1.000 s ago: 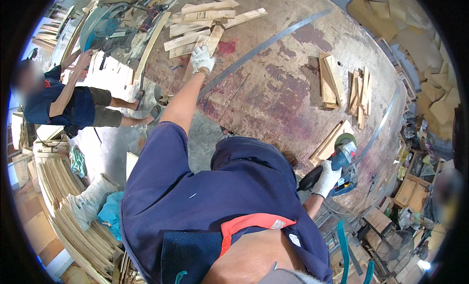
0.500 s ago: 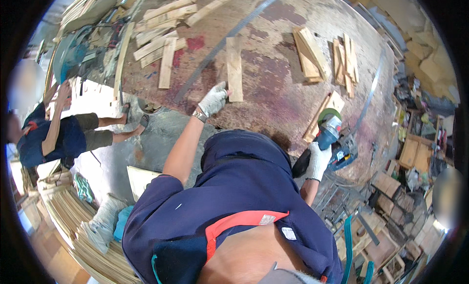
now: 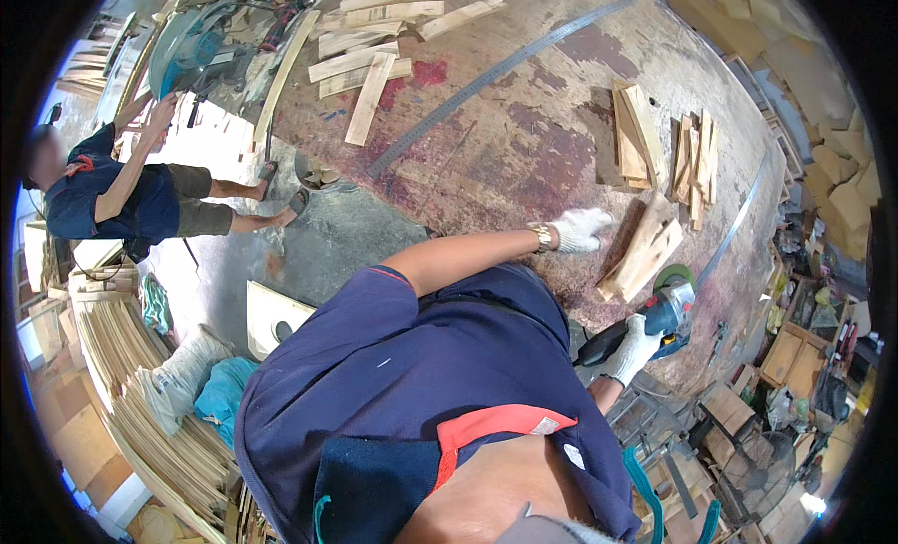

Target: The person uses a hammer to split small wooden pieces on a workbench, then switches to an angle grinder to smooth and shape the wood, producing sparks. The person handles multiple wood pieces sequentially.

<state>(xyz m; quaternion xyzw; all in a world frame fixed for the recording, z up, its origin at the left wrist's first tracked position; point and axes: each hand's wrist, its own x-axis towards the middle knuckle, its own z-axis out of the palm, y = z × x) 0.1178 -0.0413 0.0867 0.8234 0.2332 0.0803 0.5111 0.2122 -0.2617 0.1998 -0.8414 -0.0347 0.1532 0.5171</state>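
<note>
My right hand [image 3: 631, 350], in a white knit glove, is closed round the body of an angle grinder [image 3: 662, 310], teal and black with a green disc [image 3: 673, 278] facing up the table. My left hand [image 3: 584, 231], gloved too, reaches across in front of me with its fingers stretched out and nothing visible in them. Just right of those fingers, apart from them, short wooden boards [image 3: 644, 249] lie together on the worn worktable [image 3: 524, 170]. The grinder's disc is close to their right side.
More boards lie in stacks [image 3: 638, 137], [image 3: 694, 165] beyond, and a loose pile [image 3: 374, 39] at far left. A long metal ruler [image 3: 505, 67] crosses the tabletop; another strip [image 3: 734, 221] lies at right. A co-worker [image 3: 122, 198] stands left beside a machine [image 3: 187, 58].
My left hand has swung right from the single board at mid-table to the boards near the grinder. That board no longer lies at mid-table. My right hand still holds the grinder; the view has shifted.
</note>
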